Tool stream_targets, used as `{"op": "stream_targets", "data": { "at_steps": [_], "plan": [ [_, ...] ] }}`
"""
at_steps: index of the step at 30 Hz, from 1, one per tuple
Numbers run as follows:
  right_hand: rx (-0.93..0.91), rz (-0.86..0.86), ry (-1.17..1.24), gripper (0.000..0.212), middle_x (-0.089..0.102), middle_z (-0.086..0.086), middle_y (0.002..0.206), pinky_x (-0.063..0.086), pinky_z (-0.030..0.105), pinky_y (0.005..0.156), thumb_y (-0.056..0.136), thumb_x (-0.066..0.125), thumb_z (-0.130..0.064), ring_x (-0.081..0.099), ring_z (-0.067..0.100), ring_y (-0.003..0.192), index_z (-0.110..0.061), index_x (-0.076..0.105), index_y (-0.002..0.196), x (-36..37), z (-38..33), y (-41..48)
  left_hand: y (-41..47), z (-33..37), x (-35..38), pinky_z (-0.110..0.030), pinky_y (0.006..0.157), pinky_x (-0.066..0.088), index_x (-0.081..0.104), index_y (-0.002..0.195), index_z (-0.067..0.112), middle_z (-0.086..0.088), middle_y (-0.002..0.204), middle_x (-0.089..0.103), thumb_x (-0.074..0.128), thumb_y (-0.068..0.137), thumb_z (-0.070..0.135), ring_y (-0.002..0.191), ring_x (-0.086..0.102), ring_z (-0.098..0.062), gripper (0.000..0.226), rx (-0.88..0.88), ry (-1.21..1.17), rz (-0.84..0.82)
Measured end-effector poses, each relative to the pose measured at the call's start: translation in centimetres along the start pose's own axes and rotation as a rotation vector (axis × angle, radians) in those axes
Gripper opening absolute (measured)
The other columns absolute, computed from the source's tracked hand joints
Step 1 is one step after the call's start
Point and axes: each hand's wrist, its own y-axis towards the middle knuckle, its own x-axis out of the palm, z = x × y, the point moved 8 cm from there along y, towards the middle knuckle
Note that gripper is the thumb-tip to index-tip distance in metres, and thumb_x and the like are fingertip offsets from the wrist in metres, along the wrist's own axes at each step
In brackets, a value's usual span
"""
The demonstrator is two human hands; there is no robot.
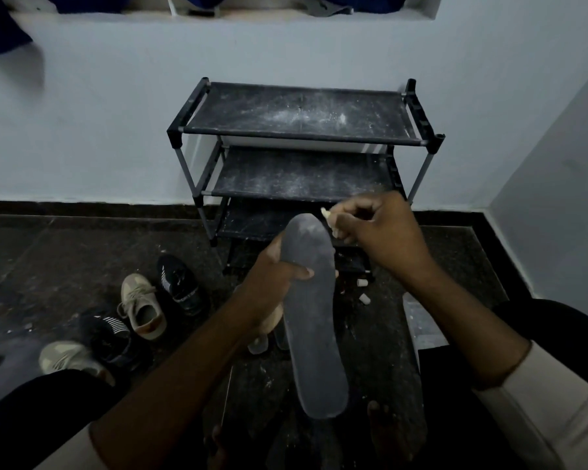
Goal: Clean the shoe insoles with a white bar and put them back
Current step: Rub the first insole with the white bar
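Note:
A long grey insole [314, 320] stands lengthwise in front of me, toe end pointing away and dusted with white. My left hand [272, 283] grips it from the left side near the upper third, thumb across its face. My right hand [380, 228] pinches a small white bar [327, 213] just to the right of the insole's toe end, close to its edge. Two beige sneakers [143, 307] and two dark sneakers [179, 284] lie on the floor at the left.
A black three-tier shoe rack [299, 137], streaked with white powder, stands against the wall ahead. Small white bar fragments [363, 290] lie on the dark stone floor by its foot. My knees frame the bottom corners. A wall closes the right side.

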Motion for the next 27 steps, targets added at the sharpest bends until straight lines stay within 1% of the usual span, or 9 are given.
{"op": "stream_targets", "data": {
  "at_steps": [2, 4, 6, 10, 12, 17, 22, 25, 27],
  "plan": [
    [0.006, -0.05, -0.082, 0.006, 0.076, -0.004, 0.076, 0.063, 0.038, 0.07, 0.09, 0.075, -0.014, 0.072, 0.012, 0.069, -0.016, 0.08, 0.091, 0.7, 0.6, -0.4, 0.0, -0.2, -0.3, -0.064, 0.104, 0.049, 0.06, 0.138, 0.013, -0.019, 0.127, 0.07, 0.072, 0.08, 0.005, 0.118, 0.067, -0.042, 0.06, -0.013, -0.041, 0.013],
    [-0.021, -0.08, -0.165, 0.006, 0.075, -0.01, 0.084, 0.059, 0.028, 0.071, 0.089, 0.076, -0.018, 0.07, 0.004, 0.076, -0.02, 0.08, 0.093, 1.3, 0.7, -0.9, 0.1, -0.6, -0.1, -0.063, 0.105, 0.048, 0.061, 0.135, 0.01, -0.02, 0.124, 0.071, 0.07, 0.09, 0.005, 0.116, 0.068, -0.041, 0.047, -0.037, -0.043, 0.025],
    [-0.075, -0.087, -0.263, 0.01, 0.072, -0.011, 0.09, 0.054, 0.021, 0.074, 0.089, 0.074, -0.015, 0.067, 0.002, 0.081, -0.02, 0.08, 0.095, 2.0, 0.4, -1.2, 0.1, -0.7, 0.0, -0.061, 0.104, 0.05, 0.063, 0.133, 0.008, -0.018, 0.122, 0.072, 0.065, 0.096, 0.002, 0.114, 0.069, -0.038, 0.037, -0.041, -0.007, 0.066],
    [-0.154, -0.211, -0.42, 0.011, 0.068, -0.007, 0.083, 0.056, 0.03, 0.071, 0.085, 0.073, -0.012, 0.064, 0.006, 0.074, -0.021, 0.079, 0.085, 3.9, 0.1, -2.1, 0.0, -0.4, -0.8, -0.061, 0.099, 0.054, 0.073, 0.109, 0.012, -0.017, 0.107, 0.076, 0.062, 0.097, 0.0, 0.105, 0.072, -0.037, 0.02, -0.034, 0.051, 0.185],
    [-0.162, -0.259, -0.49, 0.009, 0.069, -0.007, 0.081, 0.056, 0.031, 0.07, 0.086, 0.072, -0.014, 0.063, 0.006, 0.072, -0.02, 0.078, 0.083, 4.6, 0.0, -2.4, 0.0, -0.3, -1.0, -0.061, 0.097, 0.055, 0.073, 0.107, 0.007, -0.02, 0.105, 0.076, 0.062, 0.098, 0.001, 0.102, 0.072, -0.038, 0.015, -0.046, 0.078, 0.197],
    [-0.134, -0.032, -0.431, 0.007, 0.069, -0.006, 0.081, 0.056, 0.033, 0.069, 0.089, 0.071, -0.018, 0.063, 0.006, 0.072, -0.017, 0.076, 0.085, 2.4, -0.3, -1.1, -0.3, -0.4, -0.3, -0.054, 0.092, 0.059, 0.071, 0.11, 0.004, -0.016, 0.104, 0.077, 0.063, 0.099, 0.004, 0.097, 0.075, -0.032, 0.014, -0.068, 0.084, 0.164],
    [-0.077, -0.128, -0.35, 0.007, 0.072, -0.01, 0.075, 0.059, 0.036, 0.068, 0.088, 0.073, -0.018, 0.066, 0.002, 0.069, -0.021, 0.077, 0.082, 3.5, 0.5, -1.8, -0.2, 0.1, -0.8, -0.048, 0.086, 0.061, 0.071, 0.111, 0.004, -0.018, 0.104, 0.076, 0.058, 0.099, -0.001, 0.096, 0.074, -0.033, 0.018, -0.02, 0.05, 0.175],
    [-0.04, 0.036, -0.282, 0.006, 0.072, -0.013, 0.077, 0.059, 0.032, 0.068, 0.088, 0.074, -0.02, 0.067, 0.0, 0.069, -0.022, 0.077, 0.084, 1.6, 0.6, -0.8, -0.4, -0.1, 0.1, -0.05, 0.094, 0.058, 0.068, 0.122, 0.007, -0.015, 0.113, 0.075, 0.06, 0.099, -0.002, 0.106, 0.072, -0.031, 0.026, -0.032, 0.085, 0.124],
    [-0.045, 0.065, -0.229, 0.005, 0.073, -0.013, 0.08, 0.059, 0.027, 0.07, 0.089, 0.073, -0.019, 0.067, -0.002, 0.072, -0.019, 0.078, 0.088, 1.4, 0.1, -0.8, -0.7, -0.2, 0.6, -0.044, 0.093, 0.058, 0.066, 0.126, 0.008, -0.011, 0.114, 0.076, 0.058, 0.099, -0.003, 0.109, 0.072, -0.026, 0.03, -0.017, 0.104, 0.088]
  ]
}}
